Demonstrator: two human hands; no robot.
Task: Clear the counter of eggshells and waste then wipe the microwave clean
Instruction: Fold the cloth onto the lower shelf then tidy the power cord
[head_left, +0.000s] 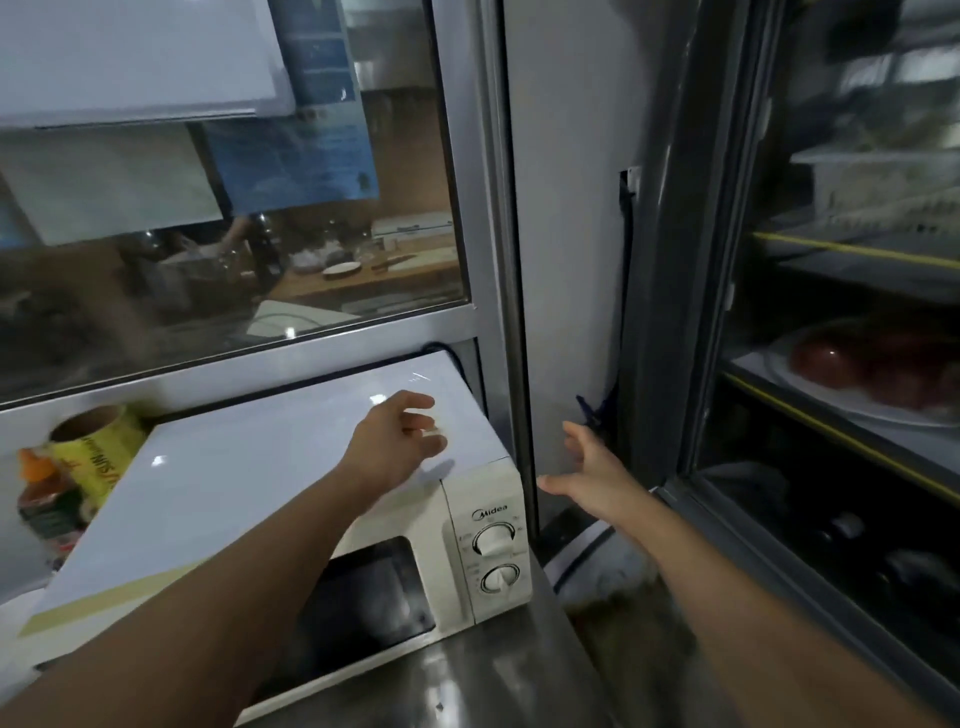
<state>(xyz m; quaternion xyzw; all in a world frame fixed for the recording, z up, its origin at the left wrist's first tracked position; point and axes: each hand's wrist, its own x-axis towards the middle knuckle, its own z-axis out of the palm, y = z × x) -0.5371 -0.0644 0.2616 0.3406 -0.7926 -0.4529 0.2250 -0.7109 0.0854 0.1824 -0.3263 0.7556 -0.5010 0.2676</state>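
Steel bench (483, 670) nearest, carrying the cream microwave (488, 545) at its far edge. Left hand (395, 441) is over the microwave's top at its 2 o'clock corner, fingers loosely spread, empty. Right hand (592, 473) hangs beyond at 3 o'clock, fingers splayed, empty. Yellow tape roll (98, 441) behind at 10 o'clock.

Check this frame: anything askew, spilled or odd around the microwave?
Nothing spilled or damaged. One oddity: neither the left hand over the microwave top nor the right hand beside it holds a cloth.
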